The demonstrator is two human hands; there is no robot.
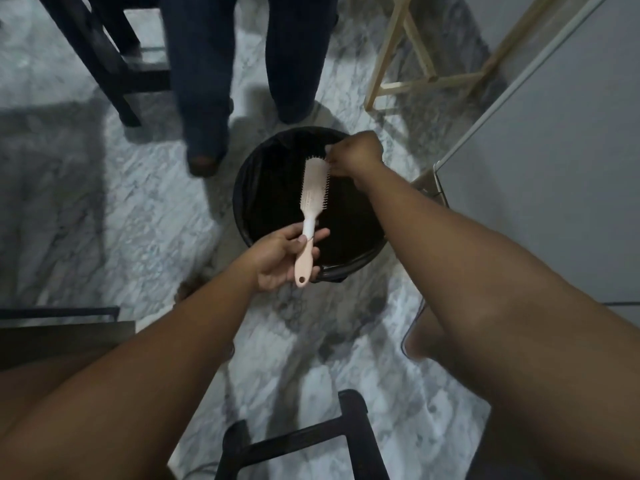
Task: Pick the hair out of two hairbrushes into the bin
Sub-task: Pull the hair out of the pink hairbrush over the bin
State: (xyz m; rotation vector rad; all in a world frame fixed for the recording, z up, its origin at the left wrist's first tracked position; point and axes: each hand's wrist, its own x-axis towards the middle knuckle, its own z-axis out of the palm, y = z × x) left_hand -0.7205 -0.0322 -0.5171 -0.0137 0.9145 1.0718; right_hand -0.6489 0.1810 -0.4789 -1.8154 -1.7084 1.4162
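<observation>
The left hand [277,259] has its grip closed round the handle of the hairbrush [310,206], held over the bin [249,188] (black liner). The right hand [355,155] pinches at the bristles near the brush tip.

The hairbrush [313,199] looks like smooth, pale pink plastic with a slight sheen. A glossy black plastic liner covers the bin [346,268]. The floor [104,209] is polished grey-white marble. The frame [429,77] is pale, unfinished wood.
</observation>
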